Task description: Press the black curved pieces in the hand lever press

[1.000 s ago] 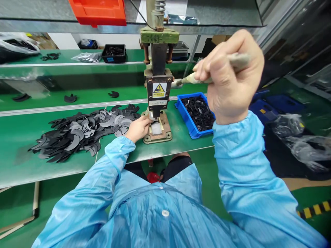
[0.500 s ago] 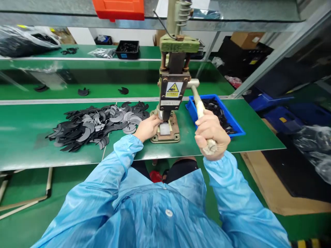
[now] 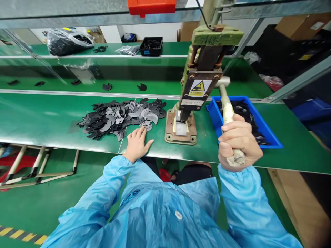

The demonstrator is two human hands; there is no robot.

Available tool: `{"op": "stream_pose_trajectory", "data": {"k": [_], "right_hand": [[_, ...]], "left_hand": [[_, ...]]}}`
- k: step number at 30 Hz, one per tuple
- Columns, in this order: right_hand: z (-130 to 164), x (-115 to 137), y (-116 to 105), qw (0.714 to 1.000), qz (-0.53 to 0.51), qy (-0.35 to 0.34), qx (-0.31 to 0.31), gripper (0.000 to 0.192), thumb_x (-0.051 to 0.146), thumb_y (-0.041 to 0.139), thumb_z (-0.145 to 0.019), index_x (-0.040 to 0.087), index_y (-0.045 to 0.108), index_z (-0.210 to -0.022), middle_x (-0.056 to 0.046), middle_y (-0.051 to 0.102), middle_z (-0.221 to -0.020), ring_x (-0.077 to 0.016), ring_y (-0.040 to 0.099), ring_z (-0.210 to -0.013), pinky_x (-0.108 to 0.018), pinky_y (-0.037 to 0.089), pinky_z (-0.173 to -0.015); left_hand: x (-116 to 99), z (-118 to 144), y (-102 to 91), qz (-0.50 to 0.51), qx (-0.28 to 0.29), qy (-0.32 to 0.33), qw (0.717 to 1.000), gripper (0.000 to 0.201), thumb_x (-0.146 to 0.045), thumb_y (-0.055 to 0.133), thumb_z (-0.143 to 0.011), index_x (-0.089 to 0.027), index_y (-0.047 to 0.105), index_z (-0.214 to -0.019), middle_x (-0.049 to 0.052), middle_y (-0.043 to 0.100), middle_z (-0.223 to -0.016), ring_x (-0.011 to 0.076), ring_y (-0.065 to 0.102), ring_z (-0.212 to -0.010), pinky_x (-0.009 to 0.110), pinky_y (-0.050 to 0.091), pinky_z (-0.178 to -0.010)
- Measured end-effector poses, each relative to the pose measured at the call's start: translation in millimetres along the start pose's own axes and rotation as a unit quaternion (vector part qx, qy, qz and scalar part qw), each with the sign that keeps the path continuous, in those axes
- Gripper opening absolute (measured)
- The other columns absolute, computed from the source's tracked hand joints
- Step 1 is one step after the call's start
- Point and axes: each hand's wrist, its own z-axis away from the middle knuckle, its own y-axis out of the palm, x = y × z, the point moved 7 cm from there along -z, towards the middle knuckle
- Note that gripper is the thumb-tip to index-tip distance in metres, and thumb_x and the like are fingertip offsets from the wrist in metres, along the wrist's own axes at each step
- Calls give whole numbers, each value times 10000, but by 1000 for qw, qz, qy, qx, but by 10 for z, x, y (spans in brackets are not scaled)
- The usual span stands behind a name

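My right hand [image 3: 240, 142] is wrapped round the tape-bound lever [image 3: 226, 103] of a green hand press [image 3: 201, 74]. Below the ram, a pale block [image 3: 181, 128] sits on the press base [image 3: 169, 132]. My left hand [image 3: 138, 143] lies with fingers spread at the near edge of a pile of crescent-shaped black and grey pieces [image 3: 111, 120]. Its fingertips touch or hover just over the nearest pieces; I cannot tell which. No piece shows in its grasp.
Right of the press stands a blue tray [image 3: 270, 139] of black parts. Across the divider, several dark curved pieces [image 3: 107, 86] lie on a green surface. Behind are a black bin [image 3: 151, 46] and a plastic bag [image 3: 68, 41]. A red bin [image 3: 152, 6] hangs above.
My left hand has left the press base and moved left to the pile, its fingers now spread. My right hand stays on the lever. The whole view has shifted.
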Motion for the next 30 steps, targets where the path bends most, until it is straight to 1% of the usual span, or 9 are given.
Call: {"op": "stream_pose_trajectory", "data": {"k": [3, 9, 11, 14, 17, 22, 24, 26, 30], "right_hand": [[-4, 16, 9, 1000, -6, 3, -1, 259, 350, 780, -796, 279, 588, -636, 17, 640, -610, -248, 692, -782, -658, 560, -1083], [-6, 28, 12, 1000, -11, -3, -1, 255, 335, 783, -800, 267, 596, -640, 13, 639, -614, -238, 693, -803, -641, 552, -1101], [1, 32, 13, 1000, -8, -5, 3, 243, 320, 777, -806, 269, 600, -648, 16, 644, -623, -236, 699, -813, -641, 556, -1103], [9, 41, 12, 1000, -5, -5, 4, 229, 305, 777, -810, 270, 604, -664, 24, 652, -640, -227, 704, -822, -635, 564, -1116], [11, 60, 15, 1000, -5, -8, 1, 249, 305, 776, -824, 267, 590, -664, 34, 651, -647, -215, 707, -833, -620, 572, -1129], [15, 72, 26, 1000, 2, -3, 0, 296, 338, 760, -870, 265, 565, -659, 49, 636, -657, -195, 714, -857, -600, 580, -1140], [19, 73, 25, 1000, 0, -3, -1, 286, 330, 754, -866, 266, 566, -661, 53, 636, -662, -195, 715, -861, -602, 580, -1137], [21, 72, 26, 1000, -2, -2, 3, 262, 304, 753, -852, 267, 571, -668, 54, 643, -673, -197, 716, -869, -607, 577, -1139], [18, 73, 25, 1000, -2, 0, 18, 242, 280, 754, -846, 268, 574, -684, 54, 648, -690, -200, 715, -883, -615, 571, -1143]], "left_hand": [[-58, 211, 12, 4, 16, 26, 1000, 670, -593, 557, -1061, -222, 542, -1618, 202, 529, -1688, 429, 462, -1556, 623, 341, -1223], [-248, 354, 4, 20, 57, 108, 992, 774, -621, 609, -1033, -208, 481, -1675, 207, 479, -1723, 425, 433, -1604, 644, 296, -1279], [-346, 468, 35, 42, 74, 158, 984, 735, -598, 632, -1030, -211, 526, -1645, 199, 539, -1680, 416, 486, -1570, 637, 361, -1255], [-432, 674, 63, 95, 87, 210, 969, 440, -387, 567, -1088, -296, 674, -1505, 127, 723, -1484, 344, 628, -1449, 572, 500, -1175], [-414, 718, -4, 177, 78, 199, 961, 382, -253, 489, -1096, -369, 763, -1336, 79, 809, -1255, 276, 739, -1268, 503, 593, -1102], [-268, 133, -174, 341, 40, 5, 939, 249, -494, 660, -1043, -263, 730, -1106, 79, 796, -1002, 230, 793, -902, 384, 672, -833], [-296, -232, -86, 437, 86, -74, 892, 369, -599, 714, -990, -238, 643, -1014, 36, 766, -835, 185, 762, -710, 313, 643, -679], [-431, -602, 41, 508, 144, -96, 844, 456, -646, 755, -947, -229, 573, -956, 1, 719, -699, 154, 719, -601, 253, 587, -588], [-722, -1163, 308, 539, 220, -120, 804, 451, -572, 819, -933, -205, 559, -892, -12, 673, -591, 112, 637, -483, 195, 501, -495]]}}
